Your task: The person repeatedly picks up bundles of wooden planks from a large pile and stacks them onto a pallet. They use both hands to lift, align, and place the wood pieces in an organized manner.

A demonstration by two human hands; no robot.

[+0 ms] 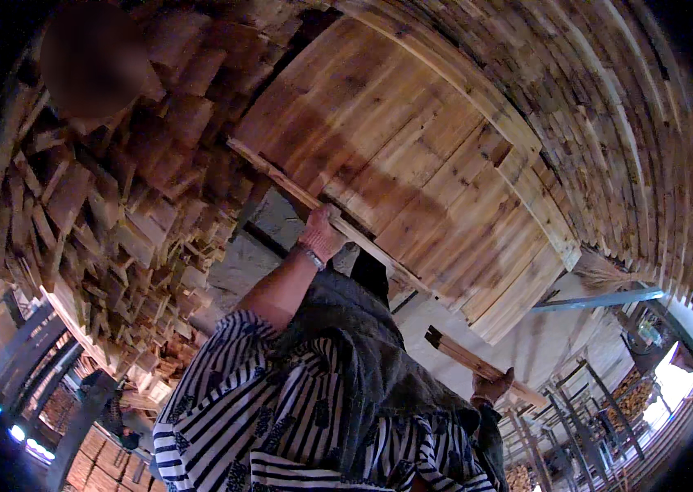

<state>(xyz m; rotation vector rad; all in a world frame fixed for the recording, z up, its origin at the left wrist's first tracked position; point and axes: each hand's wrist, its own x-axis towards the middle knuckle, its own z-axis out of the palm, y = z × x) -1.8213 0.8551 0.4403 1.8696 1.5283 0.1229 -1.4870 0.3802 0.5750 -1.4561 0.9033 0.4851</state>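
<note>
Boards lie side by side as a wide wooden panel in front of me. A narrow wooden strip runs along the panel's near edge. My left hand, in what looks like a pinkish knit glove, is closed round that strip, with a band at the wrist. Lower right, my right hand grips a short bundle of wooden slats, held apart from the panel. How many slats it holds I cannot tell. A dark cloth or apron covers part of my striped clothing.
Loose boards form a high, jagged pile on the left. A long stack of planks curves along the right. Beyond the panel's right corner are a blue metal bar and metal frames. What looks like a person is at lower left.
</note>
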